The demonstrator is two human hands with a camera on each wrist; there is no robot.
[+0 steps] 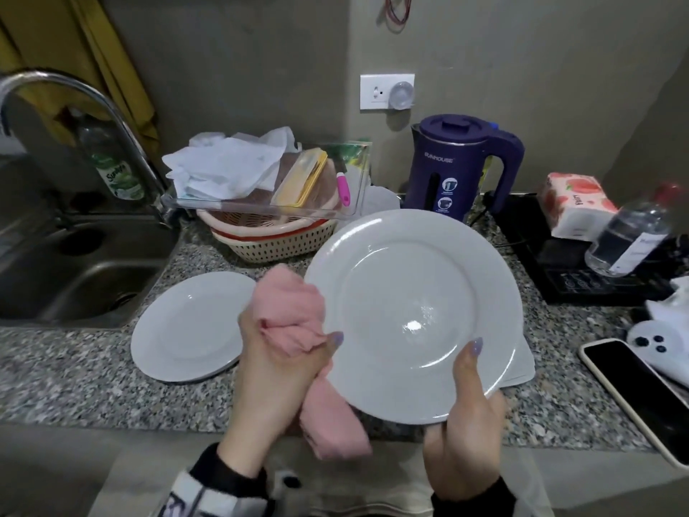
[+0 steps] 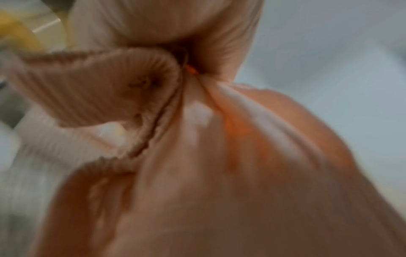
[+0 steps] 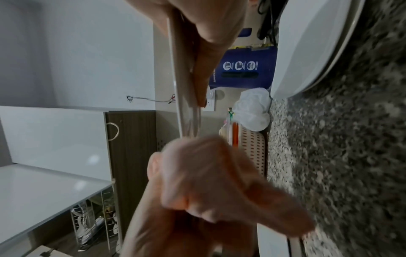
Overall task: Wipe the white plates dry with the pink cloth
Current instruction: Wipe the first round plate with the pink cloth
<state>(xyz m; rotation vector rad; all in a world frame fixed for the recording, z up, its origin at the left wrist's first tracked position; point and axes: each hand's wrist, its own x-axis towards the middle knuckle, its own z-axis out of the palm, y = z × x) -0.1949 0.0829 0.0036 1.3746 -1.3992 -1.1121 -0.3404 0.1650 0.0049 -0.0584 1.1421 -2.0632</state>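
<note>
I hold a large white plate (image 1: 406, 292) tilted above the granite counter (image 1: 74, 375). My right hand (image 1: 466, 397) grips its near rim, thumb on the top face; the right wrist view shows the plate (image 3: 182, 83) edge-on with fingers (image 3: 204, 73) behind it. My left hand (image 1: 294, 352) clutches the bunched pink cloth (image 1: 290, 307) at the plate's left rim, the cloth's tail hanging below. Up close, the cloth (image 2: 105, 87) folds over my left hand (image 2: 241, 173). A second white plate (image 1: 190, 326) lies flat to the left. More white plates (image 3: 307, 52) sit under the held one.
A steel sink (image 1: 74, 278) and faucet (image 1: 82, 95) are at the left. Behind stand a perforated basket (image 1: 276, 240) under a clear tray (image 1: 261, 203), and a blue kettle (image 1: 458, 166). A black cooktop (image 1: 581, 270), bottle (image 1: 630, 236), tissue pack (image 1: 574, 203) and phone (image 1: 641, 393) crowd the right.
</note>
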